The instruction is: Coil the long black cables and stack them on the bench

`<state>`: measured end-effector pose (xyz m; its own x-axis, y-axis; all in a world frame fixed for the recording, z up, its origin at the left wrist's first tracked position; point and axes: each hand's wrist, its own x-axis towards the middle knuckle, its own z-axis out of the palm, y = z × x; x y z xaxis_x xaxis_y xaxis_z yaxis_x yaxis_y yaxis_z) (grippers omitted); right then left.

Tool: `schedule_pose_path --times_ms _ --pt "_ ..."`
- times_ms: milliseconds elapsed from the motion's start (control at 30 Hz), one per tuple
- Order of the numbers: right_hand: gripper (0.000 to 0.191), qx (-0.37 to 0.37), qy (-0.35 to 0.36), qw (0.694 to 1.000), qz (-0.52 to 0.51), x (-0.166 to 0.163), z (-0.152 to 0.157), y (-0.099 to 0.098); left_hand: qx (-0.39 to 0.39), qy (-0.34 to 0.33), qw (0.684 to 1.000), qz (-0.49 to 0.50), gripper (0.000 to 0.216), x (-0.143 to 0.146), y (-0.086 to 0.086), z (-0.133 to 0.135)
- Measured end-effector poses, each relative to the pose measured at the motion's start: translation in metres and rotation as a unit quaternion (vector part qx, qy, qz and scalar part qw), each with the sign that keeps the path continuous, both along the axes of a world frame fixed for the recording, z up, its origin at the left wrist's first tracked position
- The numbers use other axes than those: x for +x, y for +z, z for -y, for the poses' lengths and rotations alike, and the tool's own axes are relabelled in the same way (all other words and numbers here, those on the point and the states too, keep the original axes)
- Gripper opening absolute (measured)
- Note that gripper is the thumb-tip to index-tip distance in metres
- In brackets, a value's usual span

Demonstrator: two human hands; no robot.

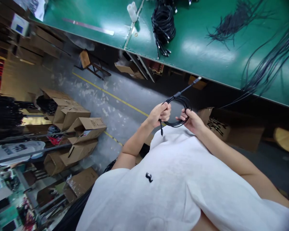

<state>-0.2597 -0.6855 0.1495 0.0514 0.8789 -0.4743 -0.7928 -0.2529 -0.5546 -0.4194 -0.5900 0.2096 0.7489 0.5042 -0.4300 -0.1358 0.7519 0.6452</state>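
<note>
A black cable point(186, 101) wound into a round coil is held between my two hands, in front of my white shirt and off the table. My left hand point(161, 114) is closed around the left side of the coil, and a short end with a dark plug point(162, 132) hangs below it. On the right side, my right hand point(192, 120) grips the loops between thumb and fingers. The other cable end sticks out up and to the right, tipped with a metal connector point(197, 79). Part of the coil is hidden behind my fingers.
A green table point(195, 57) runs across the top, bearing a bundle of coiled cables point(164, 24), a heap of black ties point(236, 24), loose long cables point(272, 69) and white rolls point(132, 12). Cardboard boxes point(89, 126) and a wooden stool point(85, 59) stand on the floor leftward.
</note>
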Motion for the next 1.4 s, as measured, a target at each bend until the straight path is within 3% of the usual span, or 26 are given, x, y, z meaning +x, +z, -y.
schedule_pose_path --times_ms 100,167,300,467,633,767,833,967,1000,1067,1200,1300,1333,1400 --pt "0.047 -0.034 -0.11 0.993 -0.016 -0.02 -0.022 -0.003 -0.033 0.114 0.993 -0.018 0.033 0.004 -0.008 0.005" --pt "0.043 -0.031 -0.145 0.989 0.011 -0.023 -0.034 -0.002 -0.039 0.17 0.984 -0.023 0.034 0.004 -0.011 0.01" --pt "0.036 -0.032 -0.148 0.985 0.083 -0.029 -0.04 -0.001 -0.016 0.2 0.979 -0.022 0.043 0.005 -0.015 0.017" --pt "0.037 -0.123 -0.09 0.987 0.041 -0.06 -0.042 -0.015 0.057 0.271 0.961 -0.002 0.047 0.022 -0.028 0.026" --pt "0.033 -0.091 -0.024 0.991 0.099 -0.051 -0.054 -0.027 0.04 0.229 0.972 -0.019 0.051 0.028 -0.036 0.021" --pt "0.016 -0.04 0.034 0.975 0.214 0.005 -0.075 -0.017 -0.015 0.063 0.997 -0.035 0.048 0.023 -0.024 -0.001" --pt "0.013 0.034 0.105 0.932 0.345 0.037 -0.09 -0.007 -0.029 -0.01 0.999 -0.038 0.049 0.026 -0.016 -0.011" --pt "0.018 0.201 0.264 0.717 0.613 0.086 -0.114 0.005 -0.052 -0.028 0.997 -0.043 0.055 0.045 -0.004 -0.029" --pt "0.021 0.211 0.272 0.697 0.629 0.094 -0.117 0.005 -0.061 -0.027 0.997 -0.045 0.054 0.05 -0.002 -0.032" --pt "0.026 0.223 0.264 0.715 0.607 0.108 -0.117 0.006 -0.072 -0.036 0.995 -0.051 0.05 0.061 0.002 -0.039" --pt "0.03 0.271 0.244 0.802 0.474 0.127 -0.108 0.012 -0.072 -0.12 0.988 -0.065 0.049 0.084 0.008 -0.047" --pt "0.029 0.282 0.272 0.825 0.408 0.154 -0.113 0.009 -0.075 -0.163 0.978 -0.102 0.049 0.103 0.009 -0.053" --pt "0.031 0.257 0.28 0.832 0.405 0.169 -0.118 0.003 -0.07 -0.158 0.977 -0.124 0.048 0.109 0.009 -0.054" --pt "0.029 0.138 0.258 0.846 0.444 0.21 -0.133 -0.016 -0.043 -0.122 0.975 -0.18 0.048 0.121 0.007 -0.057"
